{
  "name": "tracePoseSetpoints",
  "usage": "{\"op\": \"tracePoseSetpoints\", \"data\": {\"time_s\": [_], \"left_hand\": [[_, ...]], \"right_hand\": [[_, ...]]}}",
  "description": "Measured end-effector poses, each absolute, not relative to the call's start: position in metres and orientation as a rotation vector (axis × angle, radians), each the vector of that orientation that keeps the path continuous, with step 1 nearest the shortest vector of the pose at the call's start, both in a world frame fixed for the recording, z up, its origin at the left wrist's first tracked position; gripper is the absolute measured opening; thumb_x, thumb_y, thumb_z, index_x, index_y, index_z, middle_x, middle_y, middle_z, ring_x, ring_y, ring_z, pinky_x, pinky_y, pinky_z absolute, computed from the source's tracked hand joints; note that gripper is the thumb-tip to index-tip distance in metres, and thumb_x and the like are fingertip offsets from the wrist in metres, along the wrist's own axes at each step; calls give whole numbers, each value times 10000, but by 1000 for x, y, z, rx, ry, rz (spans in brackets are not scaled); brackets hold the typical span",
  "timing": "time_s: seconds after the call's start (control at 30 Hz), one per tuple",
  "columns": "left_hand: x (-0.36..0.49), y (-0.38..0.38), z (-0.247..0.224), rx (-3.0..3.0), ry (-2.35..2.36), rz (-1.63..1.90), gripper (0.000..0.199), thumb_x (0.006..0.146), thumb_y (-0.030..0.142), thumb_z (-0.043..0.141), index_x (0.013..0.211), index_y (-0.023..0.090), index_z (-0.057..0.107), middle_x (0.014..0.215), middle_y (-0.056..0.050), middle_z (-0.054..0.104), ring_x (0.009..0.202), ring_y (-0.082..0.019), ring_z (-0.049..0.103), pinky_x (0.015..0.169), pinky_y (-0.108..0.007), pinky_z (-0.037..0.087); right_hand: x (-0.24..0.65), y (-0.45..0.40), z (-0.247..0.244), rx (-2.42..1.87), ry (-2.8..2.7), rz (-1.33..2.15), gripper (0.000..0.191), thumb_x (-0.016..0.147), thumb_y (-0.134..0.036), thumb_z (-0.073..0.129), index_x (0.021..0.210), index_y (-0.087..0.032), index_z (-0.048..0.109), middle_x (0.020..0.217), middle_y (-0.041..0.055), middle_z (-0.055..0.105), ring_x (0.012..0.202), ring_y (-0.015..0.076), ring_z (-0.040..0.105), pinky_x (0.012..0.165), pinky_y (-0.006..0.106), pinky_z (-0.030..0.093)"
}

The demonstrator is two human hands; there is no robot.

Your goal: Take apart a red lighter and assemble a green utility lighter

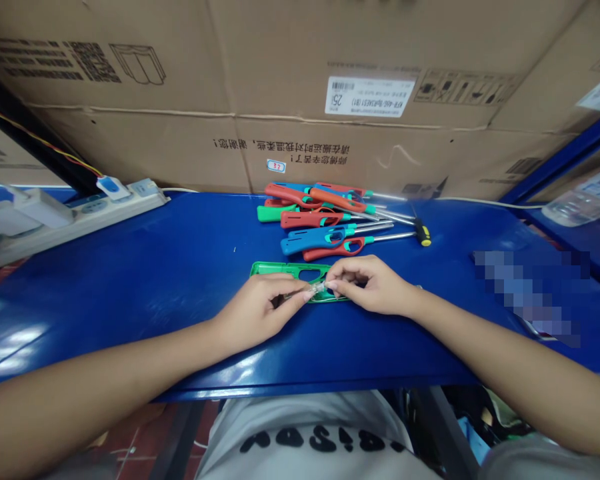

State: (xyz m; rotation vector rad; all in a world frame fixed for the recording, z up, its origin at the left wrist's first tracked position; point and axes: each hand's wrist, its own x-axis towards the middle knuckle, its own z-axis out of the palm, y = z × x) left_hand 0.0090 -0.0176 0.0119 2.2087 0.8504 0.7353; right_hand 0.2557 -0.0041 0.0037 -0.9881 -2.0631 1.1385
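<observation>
— Pale shirt [305, 420] with black lettering is closest to the lens, just below the table [130, 273] edge. Ok, but what are the fingers doing?

— Both sets are pinching. Left hand [260, 307] has thumb and index on a small clear part [319, 288], and the right hand [373, 285] grips the other end of it. Too tiny to tell what it is, tbh.

— And where's that?

— Held right over a green casing [275, 268] lying on the table, partly hidden behind both hands. An oval hole shows in it.

— What's around it?

— Just behind, a heap of long-nosed lighters [313, 219], mostly red and blue, metal rods pointing right. Some black-and-yellow piece [423, 233] sits by the rod tips, can't tell if it's attached. Further out: power strip [93, 212] on the left, pixelated object [530, 293] and clear bottle [573, 208] on the right, big cardboard box [175, 147] across the back.
</observation>
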Motion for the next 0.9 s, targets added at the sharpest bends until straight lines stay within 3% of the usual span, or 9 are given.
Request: {"op": "tracePoseSetpoints", "data": {"time_s": [0.4,0.6,0.9], "left_hand": [[9,-16,16,2153,838,748,216,1005,272,589,1024,171,778,786,-4,727,685,-122,628,654,-226,466],[9,-16,15,2131,844,734,222,1006,289,587,989,174,776,747,6,702,658,-118,607,635,-228,455],[9,-16,15,2145,822,716,227,1015,270,574,954,162,764,715,12,672,659,-114,598,645,-221,441]], "right_hand": [[260,-3,4,-959,-1987,1344,284,954,-406,622,870,-150,710,751,23,718,451,53,532,438,183,431],[258,-3,2,-905,-1949,1249,230,934,-375,654,948,-153,713,705,-3,677,435,52,527,418,178,416],[254,-6,8,-934,-1955,1219,204,929,-326,659,834,-150,699,624,-15,649,468,53,486,455,176,379]]}}
